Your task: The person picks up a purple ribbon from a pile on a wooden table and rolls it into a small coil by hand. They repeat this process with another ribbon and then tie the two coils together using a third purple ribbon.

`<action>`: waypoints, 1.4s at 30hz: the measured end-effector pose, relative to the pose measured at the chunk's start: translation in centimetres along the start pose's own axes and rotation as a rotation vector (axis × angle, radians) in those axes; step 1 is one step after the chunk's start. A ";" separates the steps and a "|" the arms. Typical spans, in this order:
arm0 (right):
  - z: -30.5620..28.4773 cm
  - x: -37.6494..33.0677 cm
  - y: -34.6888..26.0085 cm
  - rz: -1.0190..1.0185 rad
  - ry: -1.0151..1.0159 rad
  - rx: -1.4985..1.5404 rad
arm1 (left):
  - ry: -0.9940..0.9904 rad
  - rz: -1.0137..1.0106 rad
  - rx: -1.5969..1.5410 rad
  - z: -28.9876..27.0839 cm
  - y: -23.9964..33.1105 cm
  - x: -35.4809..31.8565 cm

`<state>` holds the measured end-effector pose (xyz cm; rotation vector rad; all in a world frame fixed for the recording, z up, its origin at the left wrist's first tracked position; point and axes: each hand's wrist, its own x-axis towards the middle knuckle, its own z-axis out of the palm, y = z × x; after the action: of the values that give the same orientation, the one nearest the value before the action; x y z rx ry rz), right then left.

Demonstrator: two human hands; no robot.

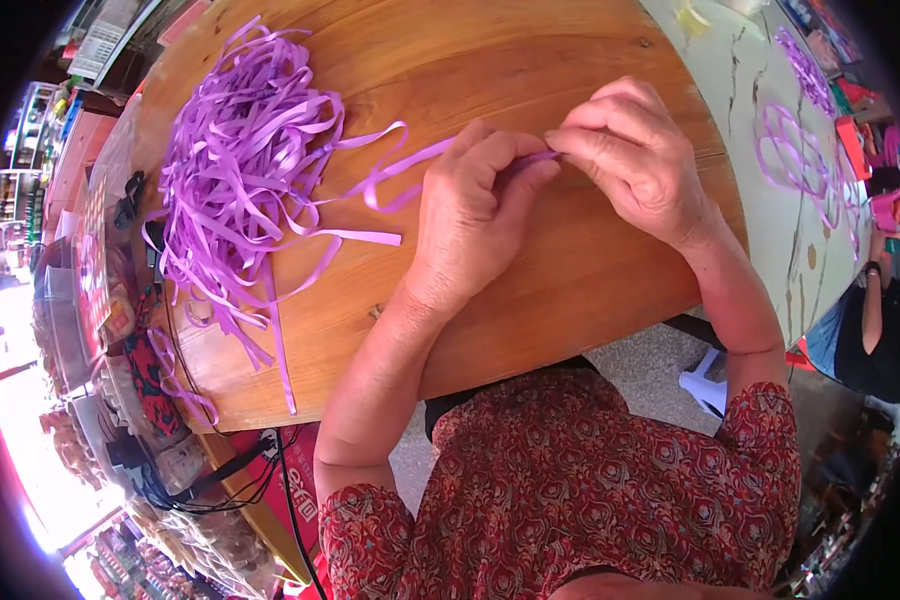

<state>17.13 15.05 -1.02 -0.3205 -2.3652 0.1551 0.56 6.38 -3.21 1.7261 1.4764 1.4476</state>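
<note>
Purple ribbon strip (410, 165) runs across the round wooden table (530, 290) from the loose pile to both hands. Left hand (475, 215) lies knuckles-up at the table's middle, its grip pressed together on the strip — thumb and forefinger closed over it near the fingertips. Right hand (635, 160) sits just to the right and slightly farther off, touching the left at the fingertips; its grip is likewise pinched shut on the same strip, a short purple end showing between the two hands. Both forearms come in from the near edge, the right one crossing the table's near-right rim.

The ribbon pile (245, 160) — a tangled heap of cut purple strips — occupies the far-left part of the table, well apart from the hands; several strips trail toward the near-left rim and hang over it.

To the right, a second table (770, 240) with a pale marbled top carries finished ribbon loops (795, 155) in the same purple. Another person's arm (875, 300) shows at the far right edge beside it. Black cables (220, 480) hang below the wooden table's near-left rim. The person wears a red patterned shirt (590, 480).
</note>
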 end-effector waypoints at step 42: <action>1.9 -0.3 -1.3 0.149 0.125 0.227 | 0.208 -0.326 -0.593 2.1 -0.4 -1.1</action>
<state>15.77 13.72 -2.32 -0.3846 -2.1739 0.4571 2.42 6.14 -4.68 0.9603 1.1827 1.6927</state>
